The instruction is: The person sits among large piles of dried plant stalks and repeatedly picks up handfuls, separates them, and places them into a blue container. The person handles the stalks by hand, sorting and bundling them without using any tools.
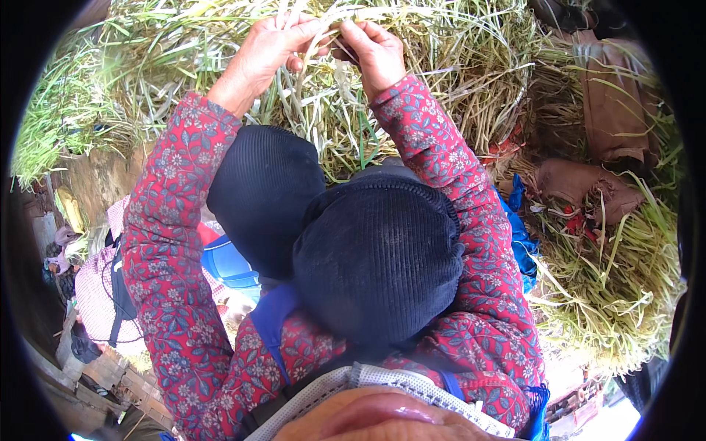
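At the top of the head view, both my hands are raised close together over a big heap of long green and straw-coloured plant stalks [463, 71]. My left hand [276, 47] has its fingers curled round a few pale, flat strands [300, 91]. Just to its right, my right hand [372, 49] pinches strands between thumb and fingers. Some pale strands run between the two hands. The fingertips are partly hidden by the stalks, and the kind of plant cannot be told.
My knees in dark corduroy [380, 253] are below the hands. Brown cloth [615, 105] and another pile of stalks [623, 275] lie at the right, near blue plastic [518, 237]. At the left are a wooden surface [105, 179], a blue container [229, 264] and a pink checked cloth [99, 297].
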Demonstrator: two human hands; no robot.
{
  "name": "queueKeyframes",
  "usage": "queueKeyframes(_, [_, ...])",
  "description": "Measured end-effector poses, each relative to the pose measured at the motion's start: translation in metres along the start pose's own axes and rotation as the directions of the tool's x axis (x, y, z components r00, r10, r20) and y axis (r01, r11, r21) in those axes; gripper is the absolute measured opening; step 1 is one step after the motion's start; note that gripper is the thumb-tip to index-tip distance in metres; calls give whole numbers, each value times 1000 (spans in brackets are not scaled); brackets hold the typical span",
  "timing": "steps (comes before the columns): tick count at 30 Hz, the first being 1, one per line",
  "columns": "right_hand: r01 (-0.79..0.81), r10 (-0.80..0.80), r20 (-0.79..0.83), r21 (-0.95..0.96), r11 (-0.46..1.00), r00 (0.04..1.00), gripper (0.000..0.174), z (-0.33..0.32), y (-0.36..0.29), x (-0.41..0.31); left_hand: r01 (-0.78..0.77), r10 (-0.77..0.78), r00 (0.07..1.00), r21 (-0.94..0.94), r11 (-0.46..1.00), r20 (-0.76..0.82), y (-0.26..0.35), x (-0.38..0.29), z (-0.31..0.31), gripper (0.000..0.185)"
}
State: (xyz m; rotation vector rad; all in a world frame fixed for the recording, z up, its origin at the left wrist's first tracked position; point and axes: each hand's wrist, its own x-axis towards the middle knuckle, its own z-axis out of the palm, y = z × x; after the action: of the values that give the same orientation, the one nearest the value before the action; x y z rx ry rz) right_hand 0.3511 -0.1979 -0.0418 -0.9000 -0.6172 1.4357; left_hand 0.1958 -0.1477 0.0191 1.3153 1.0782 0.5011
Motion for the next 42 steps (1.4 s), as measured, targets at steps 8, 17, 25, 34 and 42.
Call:
queueKeyframes(8, [-254, 229, -161, -842, 476, 960, 45, -94, 45, -21, -62, 47, 998, -388, 919, -50, 9, -2, 2, 24])
queueKeyframes(17, [-98, 113, 146, -106, 989, 983, 35, -13, 6, -14, 17, -2, 990, -112, 994, 139, -1, 1, -7, 25])
queueKeyframes(25, [-142, 84, 160, 397, 907, 984, 14, -5, 20, 3, 96, -86, 992, -117, 988, 92, -3, 0, 1, 31])
queueKeyframes(34, [-289, 279, 128, 65, 955, 952, 12, 3, 32, -5, -43, -6, 960, -171, 984, -278, -1, 7, 1, 18])
queueKeyframes(42, [-153, 331, 452, -385, 910, 829, 17, -59, 42, -25, -350, -12, 856, -596, 722, -517, -22, 1, -90, 21])
